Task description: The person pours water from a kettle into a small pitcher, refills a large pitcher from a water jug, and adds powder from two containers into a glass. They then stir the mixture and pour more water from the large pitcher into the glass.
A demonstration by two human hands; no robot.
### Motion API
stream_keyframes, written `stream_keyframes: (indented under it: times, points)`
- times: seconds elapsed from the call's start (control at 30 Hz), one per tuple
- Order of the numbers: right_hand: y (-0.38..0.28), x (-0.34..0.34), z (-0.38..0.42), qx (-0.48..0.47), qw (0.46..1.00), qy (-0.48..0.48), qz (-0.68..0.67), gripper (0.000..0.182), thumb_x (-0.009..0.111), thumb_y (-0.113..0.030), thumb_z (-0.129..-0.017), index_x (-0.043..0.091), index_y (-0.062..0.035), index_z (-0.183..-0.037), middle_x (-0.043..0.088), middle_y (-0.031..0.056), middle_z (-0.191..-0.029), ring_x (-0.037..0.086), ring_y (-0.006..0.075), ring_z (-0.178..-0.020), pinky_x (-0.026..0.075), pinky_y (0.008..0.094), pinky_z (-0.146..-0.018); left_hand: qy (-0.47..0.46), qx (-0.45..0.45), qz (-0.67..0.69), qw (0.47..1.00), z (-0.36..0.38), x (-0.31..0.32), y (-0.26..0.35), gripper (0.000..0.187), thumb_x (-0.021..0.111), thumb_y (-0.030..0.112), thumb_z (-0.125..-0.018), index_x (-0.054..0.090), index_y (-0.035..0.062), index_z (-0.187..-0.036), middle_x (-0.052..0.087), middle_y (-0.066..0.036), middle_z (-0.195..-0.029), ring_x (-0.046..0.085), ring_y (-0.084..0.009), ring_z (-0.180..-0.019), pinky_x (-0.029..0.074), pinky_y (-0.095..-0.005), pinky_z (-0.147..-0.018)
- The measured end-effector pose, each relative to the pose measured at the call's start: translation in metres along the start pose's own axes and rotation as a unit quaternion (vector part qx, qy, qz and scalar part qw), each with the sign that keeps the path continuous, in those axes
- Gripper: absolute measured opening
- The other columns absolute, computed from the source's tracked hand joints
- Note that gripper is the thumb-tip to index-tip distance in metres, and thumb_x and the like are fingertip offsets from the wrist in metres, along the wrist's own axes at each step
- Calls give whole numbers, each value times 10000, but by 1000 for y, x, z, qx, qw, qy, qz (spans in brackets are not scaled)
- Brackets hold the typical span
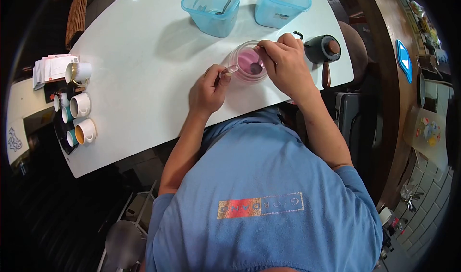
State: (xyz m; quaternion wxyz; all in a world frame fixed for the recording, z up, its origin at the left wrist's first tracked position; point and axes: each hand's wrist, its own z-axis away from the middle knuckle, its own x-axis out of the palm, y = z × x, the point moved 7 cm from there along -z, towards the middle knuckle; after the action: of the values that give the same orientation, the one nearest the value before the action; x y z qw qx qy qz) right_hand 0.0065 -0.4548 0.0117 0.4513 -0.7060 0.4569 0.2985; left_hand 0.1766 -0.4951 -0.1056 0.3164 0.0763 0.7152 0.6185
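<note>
A clear glass mug with pink liquid inside stands near the table's front edge. My left hand is closed around the mug's handle on its left side. Over the mug's right rim, my right hand pinches a spoon, whose dark round bowl shows in the pink liquid. The fingers cover most of the spoon's handle. Just right of that hand is a dark lidded pot with a wooden knob and a wooden side handle.
Two light-blue plastic containers stand behind the mug on the white table; a metal spoon leans in the left one. Several cups sit on a dark tray at the left edge, near stacked papers. A brown ledge runs along the right.
</note>
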Motion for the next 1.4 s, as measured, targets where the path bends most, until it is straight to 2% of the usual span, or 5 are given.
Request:
stream_keyframes:
  times: [0.5, 0.7, 0.8, 1.0, 1.4]
  points:
    - [-2, 7, -2, 6, 987, -55, -148, 115, 608, -170, -858, 661, -79, -905, 657, 36, -780, 522, 237, -745, 392, 363, -756, 34, 1, -15, 999, -1, -5, 11, 322, 547, 368, -949, 567, 50, -897, 532, -38, -686, 490, -135, -563, 396, -266, -536]
    - [-9, -3, -5, -40, 998, -36, -16, 120, 600, -170, -859, 648, -75, -915, 642, 54, -781, 529, 242, -780, 398, 365, -774, 26, 8, 26, 999, -1, -2, 10, 344, 526, 394, -953, 579, 56, -923, 565, -50, -732, 525, -144, -589, 410, -276, -550]
    - [-8, -1, -5, -46, 996, -23, -73, 107, 595, -149, -856, 638, -64, -906, 635, 63, -777, 535, 257, -763, 417, 368, -761, 19, 5, 7, 1000, -1, -1, 11, 322, 470, 361, -991, 549, 62, -902, 473, 25, -667, 438, -59, -602, 362, -218, -561]
    - [-7, 6, -2, -7, 980, -111, -167, 148, 588, -83, -858, 648, -24, -979, 639, 98, -808, 576, 278, -789, 462, 373, -749, 3, -17, 11, 1000, -1, -1, 16, 328, 453, 354, -996, 544, 61, -878, 469, 23, -672, 433, -64, -607, 362, -224, -567]
    - [-6, 5, -14, -6, 982, -73, -173, 128, 581, -124, -865, 634, -29, -931, 660, 119, -843, 560, 301, -747, 466, 381, -745, 4, -9, 11, 1000, -2, -2, 16, 346, 454, 363, -990, 568, 47, -907, 524, 4, -716, 483, -82, -647, 392, -236, -598]
